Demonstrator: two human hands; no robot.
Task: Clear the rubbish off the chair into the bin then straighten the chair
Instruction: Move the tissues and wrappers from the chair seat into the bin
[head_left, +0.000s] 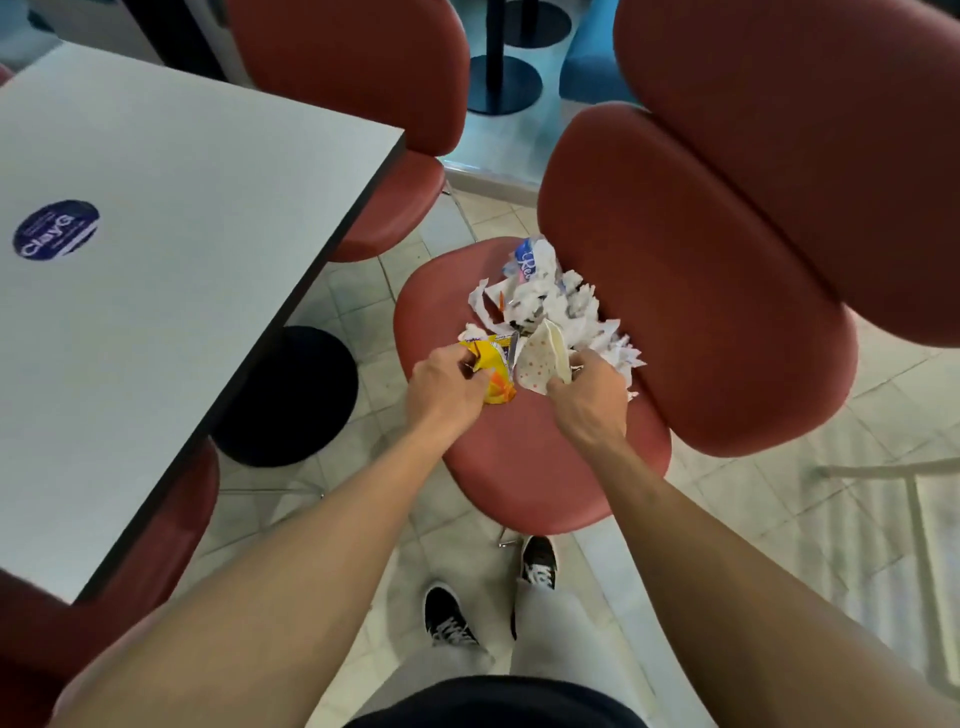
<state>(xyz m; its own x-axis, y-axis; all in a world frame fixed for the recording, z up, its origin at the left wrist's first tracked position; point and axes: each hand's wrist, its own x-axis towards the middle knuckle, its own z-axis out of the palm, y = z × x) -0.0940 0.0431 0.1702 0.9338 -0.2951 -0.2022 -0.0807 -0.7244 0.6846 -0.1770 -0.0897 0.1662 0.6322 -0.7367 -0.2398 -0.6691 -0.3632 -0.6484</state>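
Gathering has only begun, by the look of it. The left hand (449, 382) clutches a crumpled yellow wrapper (493, 371), fingers curled round it, while the right hand (592, 392) pinches a dotted paper wrapper (540, 358) at the near edge of the rubbish pile (550, 306). Most of that torn white paper and packaging lies heaped on the seat of the red chair (519, 478), against its backrest. No bin is in view, so nothing appears binned yet. The chair stands angled away from the bench (182, 218), so straightening remains.
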